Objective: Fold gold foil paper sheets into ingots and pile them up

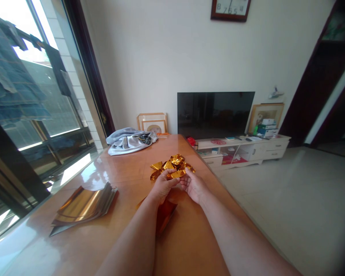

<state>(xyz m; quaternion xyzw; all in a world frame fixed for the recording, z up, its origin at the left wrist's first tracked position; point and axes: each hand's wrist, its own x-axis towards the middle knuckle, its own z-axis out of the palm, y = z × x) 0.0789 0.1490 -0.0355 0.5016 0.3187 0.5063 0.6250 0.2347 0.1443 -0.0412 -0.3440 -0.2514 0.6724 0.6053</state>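
Both hands meet over the wooden table (126, 172) near the picture's middle. My left hand (163, 186) pinches a folded piece of gold foil (178, 174) between thumb and fingers. At the right end of that piece, my right hand (193, 185) has its thumb and fingertips closed on the foil. Just beyond the hands lies a pile of crumpled, folded gold foil pieces (176, 160). Partly hidden beneath my left wrist is a flat reddish-orange foil sheet (166, 214). To the left, a curved stack of gold foil sheets (80, 205) rests on the table.
A grey cloth bundle (129, 141) sits at the table's far left, with framed pictures (153, 124) behind it. Past the table's right edge are a low white cabinet (253, 151) and a television (215, 115). A window with hanging clothes is on the left.
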